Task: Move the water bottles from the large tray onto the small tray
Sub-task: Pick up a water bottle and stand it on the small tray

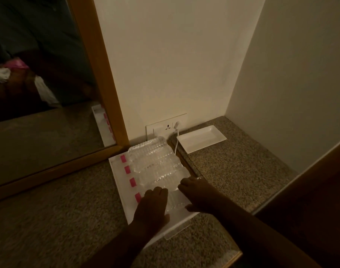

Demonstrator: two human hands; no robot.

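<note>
Several clear water bottles with pink caps lie side by side on the large white tray, caps toward the left. My left hand rests over the nearest bottle, fingers curled around its middle. My right hand lies on the base end of the same bottle and touches the neighbouring one. The small white tray sits bare at the back right, near the wall corner.
Speckled granite counter with a wall at the back and right. A wall socket holds a white plug with a cord running down between the trays. A wood-framed mirror stands on the left.
</note>
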